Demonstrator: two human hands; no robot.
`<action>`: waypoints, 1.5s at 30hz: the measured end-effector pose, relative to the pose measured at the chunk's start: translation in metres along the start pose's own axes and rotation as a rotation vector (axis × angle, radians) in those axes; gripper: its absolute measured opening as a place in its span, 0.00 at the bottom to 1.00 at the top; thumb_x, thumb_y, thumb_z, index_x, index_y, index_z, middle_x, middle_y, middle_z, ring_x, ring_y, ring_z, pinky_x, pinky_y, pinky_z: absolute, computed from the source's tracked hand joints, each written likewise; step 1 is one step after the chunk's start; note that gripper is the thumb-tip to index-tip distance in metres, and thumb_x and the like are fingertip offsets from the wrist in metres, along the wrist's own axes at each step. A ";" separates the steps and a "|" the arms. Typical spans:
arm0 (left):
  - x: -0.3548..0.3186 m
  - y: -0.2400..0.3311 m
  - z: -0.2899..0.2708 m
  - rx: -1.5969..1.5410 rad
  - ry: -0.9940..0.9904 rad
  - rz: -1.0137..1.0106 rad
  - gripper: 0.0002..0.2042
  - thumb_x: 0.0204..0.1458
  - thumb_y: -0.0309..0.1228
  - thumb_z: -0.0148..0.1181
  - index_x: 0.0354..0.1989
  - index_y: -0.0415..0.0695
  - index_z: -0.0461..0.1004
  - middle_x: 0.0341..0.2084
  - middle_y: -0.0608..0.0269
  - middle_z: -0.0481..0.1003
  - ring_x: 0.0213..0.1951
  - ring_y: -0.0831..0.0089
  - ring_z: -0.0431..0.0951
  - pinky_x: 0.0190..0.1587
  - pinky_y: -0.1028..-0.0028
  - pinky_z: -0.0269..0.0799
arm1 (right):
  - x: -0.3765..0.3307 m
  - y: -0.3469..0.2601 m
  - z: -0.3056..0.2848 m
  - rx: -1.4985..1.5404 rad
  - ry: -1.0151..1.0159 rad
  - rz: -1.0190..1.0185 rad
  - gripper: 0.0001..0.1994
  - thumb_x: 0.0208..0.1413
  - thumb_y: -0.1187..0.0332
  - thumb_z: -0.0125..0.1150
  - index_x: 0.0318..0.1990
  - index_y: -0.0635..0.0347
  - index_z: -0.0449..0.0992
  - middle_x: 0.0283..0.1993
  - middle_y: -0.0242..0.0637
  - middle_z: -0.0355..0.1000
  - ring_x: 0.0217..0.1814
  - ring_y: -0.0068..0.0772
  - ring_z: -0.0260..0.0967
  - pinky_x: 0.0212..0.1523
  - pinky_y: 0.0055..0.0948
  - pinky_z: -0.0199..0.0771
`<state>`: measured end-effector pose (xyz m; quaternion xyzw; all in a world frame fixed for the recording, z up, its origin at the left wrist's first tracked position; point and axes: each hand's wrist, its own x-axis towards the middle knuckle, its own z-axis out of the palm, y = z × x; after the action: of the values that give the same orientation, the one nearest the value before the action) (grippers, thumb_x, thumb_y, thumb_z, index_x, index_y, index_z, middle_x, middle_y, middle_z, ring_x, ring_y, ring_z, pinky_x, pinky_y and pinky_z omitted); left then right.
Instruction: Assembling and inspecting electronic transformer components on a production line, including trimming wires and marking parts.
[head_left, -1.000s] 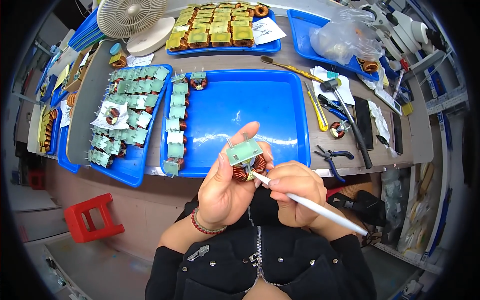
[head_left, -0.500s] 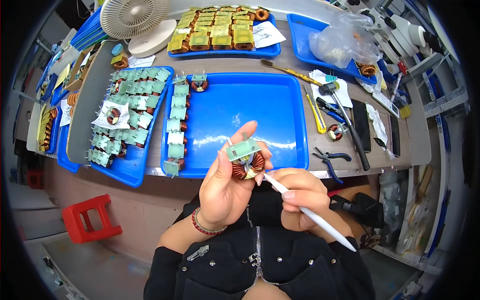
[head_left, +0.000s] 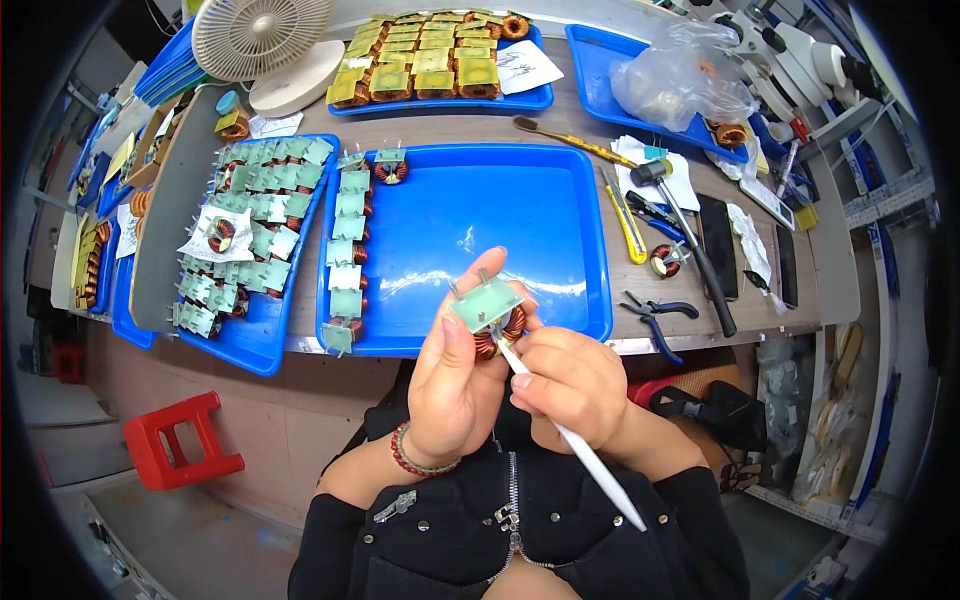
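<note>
Pinching green-plated coil in left hand fingers – right hand clamped on white stick, w/ tip touching coil.

The left hand and right hand meet at lower centre of the frame, in front of the table's near edge. The coil part sits between them, above the left thumb; the pen-like tool runs from it down to the lower right. Directly behind lies the large tray, with a column of parts along its left side. Left of it, a second tray holds many parts. At upper centre a further tray holds rows of parts; a fan stands to its left. Right of the large tray lie a hammer, a knife and pliers. A stool stands at lower left, under the table.
</note>
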<state>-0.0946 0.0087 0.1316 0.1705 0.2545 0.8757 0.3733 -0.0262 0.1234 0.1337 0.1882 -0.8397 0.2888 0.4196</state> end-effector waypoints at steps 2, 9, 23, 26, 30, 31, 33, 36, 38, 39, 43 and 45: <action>0.000 -0.004 0.003 0.074 0.015 0.034 0.28 0.61 0.44 0.37 0.63 0.35 0.45 0.47 0.55 0.64 0.49 0.69 0.65 0.55 0.69 0.58 | -0.002 -0.002 0.002 0.007 0.035 0.057 0.14 0.39 0.76 0.63 0.35 0.64 0.67 0.30 0.42 0.68 0.33 0.42 0.70 0.30 0.34 0.74; -0.001 -0.006 0.002 0.161 0.084 0.041 0.28 0.61 0.44 0.36 0.62 0.35 0.47 0.46 0.54 0.65 0.48 0.68 0.66 0.53 0.70 0.60 | -0.003 -0.003 0.004 0.041 0.068 0.154 0.11 0.47 0.75 0.60 0.37 0.64 0.65 0.30 0.45 0.69 0.29 0.45 0.71 0.30 0.35 0.73; -0.003 0.007 -0.004 0.064 0.033 -0.101 0.25 0.62 0.44 0.32 0.62 0.39 0.48 0.57 0.54 0.57 0.55 0.65 0.63 0.56 0.66 0.61 | 0.013 0.020 -0.008 0.072 -0.057 0.253 0.30 0.30 0.62 0.73 0.45 0.61 0.72 0.50 0.47 0.70 0.54 0.50 0.63 0.54 0.40 0.62; -0.005 0.012 -0.010 0.214 -0.029 -0.089 0.25 0.61 0.43 0.35 0.61 0.38 0.49 0.57 0.54 0.57 0.56 0.66 0.63 0.56 0.67 0.61 | 0.013 0.022 -0.011 0.033 -0.038 0.230 0.28 0.30 0.61 0.73 0.43 0.61 0.73 0.47 0.46 0.72 0.52 0.49 0.65 0.53 0.40 0.64; -0.008 0.015 -0.016 0.343 -0.024 -0.005 0.25 0.57 0.34 0.50 0.60 0.37 0.51 0.49 0.52 0.66 0.51 0.68 0.68 0.54 0.70 0.62 | 0.019 0.021 -0.016 -0.033 -0.052 0.189 0.28 0.29 0.59 0.72 0.42 0.61 0.73 0.46 0.47 0.72 0.48 0.49 0.68 0.51 0.39 0.66; -0.007 0.017 -0.012 0.303 0.028 -0.002 0.27 0.55 0.30 0.54 0.60 0.36 0.51 0.44 0.53 0.70 0.48 0.69 0.71 0.52 0.72 0.63 | 0.019 0.022 -0.014 -0.055 -0.044 0.163 0.28 0.30 0.60 0.71 0.43 0.61 0.73 0.46 0.47 0.72 0.46 0.49 0.69 0.47 0.38 0.69; -0.007 0.019 -0.011 0.356 0.034 -0.001 0.28 0.54 0.30 0.55 0.60 0.36 0.51 0.44 0.53 0.70 0.47 0.70 0.71 0.51 0.72 0.64 | 0.015 0.023 -0.012 -0.080 -0.041 0.138 0.28 0.30 0.58 0.71 0.42 0.62 0.72 0.46 0.50 0.72 0.45 0.49 0.69 0.45 0.37 0.70; -0.006 0.020 -0.013 0.385 0.035 -0.005 0.29 0.53 0.29 0.56 0.60 0.36 0.50 0.44 0.52 0.70 0.47 0.70 0.71 0.50 0.73 0.64 | 0.016 0.021 -0.013 -0.106 -0.048 0.106 0.29 0.30 0.57 0.72 0.41 0.63 0.71 0.46 0.53 0.71 0.43 0.50 0.70 0.42 0.37 0.72; -0.005 0.020 -0.014 0.359 0.028 -0.012 0.30 0.52 0.29 0.57 0.60 0.36 0.50 0.44 0.52 0.70 0.47 0.70 0.71 0.50 0.73 0.64 | 0.016 0.021 -0.013 -0.110 -0.058 0.102 0.29 0.31 0.57 0.72 0.41 0.64 0.71 0.46 0.54 0.71 0.42 0.51 0.71 0.41 0.37 0.72; -0.004 0.021 -0.014 0.323 0.012 -0.030 0.30 0.52 0.29 0.57 0.60 0.36 0.51 0.44 0.52 0.70 0.47 0.71 0.71 0.50 0.73 0.64 | 0.017 0.023 -0.011 -0.085 -0.059 0.098 0.29 0.31 0.57 0.72 0.41 0.64 0.71 0.46 0.54 0.71 0.43 0.52 0.70 0.42 0.38 0.72; -0.004 0.018 -0.016 0.270 -0.003 -0.066 0.29 0.52 0.29 0.58 0.60 0.34 0.52 0.46 0.54 0.70 0.48 0.72 0.70 0.51 0.73 0.64 | 0.010 0.025 -0.005 -0.025 -0.062 0.122 0.29 0.31 0.58 0.72 0.42 0.65 0.70 0.46 0.55 0.70 0.46 0.55 0.70 0.45 0.39 0.72; -0.004 0.016 -0.020 0.239 0.011 -0.090 0.29 0.52 0.30 0.57 0.60 0.34 0.53 0.47 0.54 0.70 0.48 0.72 0.70 0.52 0.73 0.63 | 0.010 0.026 -0.006 -0.016 -0.069 0.145 0.29 0.32 0.58 0.72 0.42 0.64 0.70 0.47 0.55 0.70 0.46 0.55 0.70 0.45 0.39 0.71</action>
<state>-0.1108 -0.0101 0.1239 0.1974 0.3663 0.8223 0.3881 -0.0428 0.1458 0.1358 0.1333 -0.8674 0.3053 0.3698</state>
